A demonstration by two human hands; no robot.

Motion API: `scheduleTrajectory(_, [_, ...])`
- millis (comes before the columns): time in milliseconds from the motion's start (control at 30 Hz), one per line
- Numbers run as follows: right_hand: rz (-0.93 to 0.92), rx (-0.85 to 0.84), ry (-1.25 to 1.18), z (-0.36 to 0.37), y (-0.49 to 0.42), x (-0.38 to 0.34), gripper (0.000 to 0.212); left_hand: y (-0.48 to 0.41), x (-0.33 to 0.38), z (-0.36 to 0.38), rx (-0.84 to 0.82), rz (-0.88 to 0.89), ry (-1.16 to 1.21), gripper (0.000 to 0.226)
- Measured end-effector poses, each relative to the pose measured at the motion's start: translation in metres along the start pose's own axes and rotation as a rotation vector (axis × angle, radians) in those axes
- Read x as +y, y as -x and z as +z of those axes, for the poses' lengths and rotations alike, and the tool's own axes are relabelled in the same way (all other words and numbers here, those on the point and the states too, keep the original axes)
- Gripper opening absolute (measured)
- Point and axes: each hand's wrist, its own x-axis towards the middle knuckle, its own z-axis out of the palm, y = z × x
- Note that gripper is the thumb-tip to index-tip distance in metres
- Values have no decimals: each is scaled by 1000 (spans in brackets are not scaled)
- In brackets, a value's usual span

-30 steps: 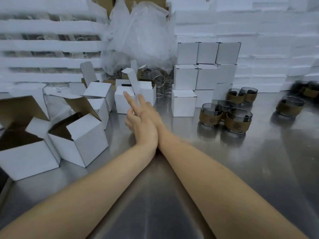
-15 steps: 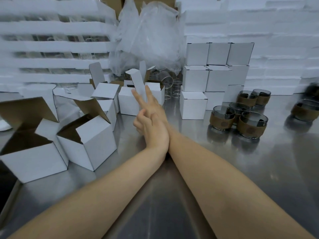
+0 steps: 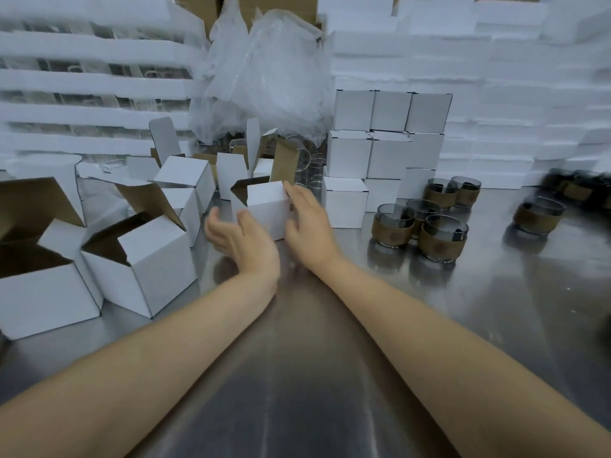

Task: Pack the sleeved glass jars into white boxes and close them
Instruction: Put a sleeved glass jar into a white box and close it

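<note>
A small white cardboard box (image 3: pixel 264 209), its brown-lined top flaps standing open, is seen near the middle of the shiny steel counter (image 3: pixel 496 309), towards the far edge. The right hand (image 3: pixel 305 226) is laid flat against the box's right side, fingers straight and close together. The left hand (image 3: pixel 239 238) is held just beside the box's near left corner, palm turned up and fingers loosely spread, with nothing gripped; whether its thumb touches the box cannot be told. A cluster of dark glass jars wrapped in brown sleeves (image 3: pixel 426 223) is stood to the right of the box, apart from it, and one more sleeved jar (image 3: pixel 537 214) is set nearer the counter's right edge. Closed white boxes (image 3: pixel 386 143) are stacked between that cluster and the far edge. Open white boxes (image 3: pixel 139 262) are crowded along the left edge. A crumpled clear plastic bag (image 3: pixel 264 77) and stacked white foam trays (image 3: pixel 496 94) are piled at the far edge.
</note>
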Motion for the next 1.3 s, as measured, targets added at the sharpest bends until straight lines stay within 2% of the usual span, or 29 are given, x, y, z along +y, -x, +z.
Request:
scheduleTrajectory(67, [-22, 60, -63, -19, 16, -2, 55, -5, 0, -1, -82, -69, -1, 51])
scheduleTrajectory(133, [-21, 100, -115, -37, 29, -2, 50, -4, -1, -2, -294, -79, -44, 49])
scheduleTrajectory(233, [183, 197, -327, -61, 46, -1, 44, 6, -2, -4, -538, -19, -50, 47])
scheduleTrajectory(333, [445, 236, -602, -87, 58, 7, 41, 19, 1, -8, -746, 162, -149, 49])
scheduleTrajectory(433, [450, 83, -590, -100, 62, 11, 39, 28, 0, -11, -935, 407, -264, 55])
scheduleTrajectory(500, [405, -5, -548, -101, 60, 10, 41, 30, 2, -12, -955, 487, -256, 55])
scheduleTrajectory(567, [356, -63, -463, -99, 57, 9, 47, 30, 4, -11, -952, 483, -239, 54])
scheduleTrajectory(767, [252, -201, -292, -94, 59, 10, 90, 27, 1, -8, -1034, 257, -202, 37])
scheduleTrajectory(833, [246, -215, -177, -93, 58, 11, 104, 25, -1, -8, -1006, 227, -237, 43])
scheduleTrajectory(933, [258, -215, -92, -95, 59, 12, 107, 26, -2, -7, -961, 255, -280, 44])
scheduleTrajectory(1067, [294, -246, -139, -96, 62, 17, 115, 26, -1, -5, -925, 307, -344, 45])
scheduleTrajectory(1167, [308, -243, -198, -97, 60, 18, 115, 26, 0, -4, -976, 243, -343, 44])
scheduleTrajectory(1300, [295, -270, -221, -101, 58, 21, 109, 27, 2, -9, -1017, 304, -371, 44])
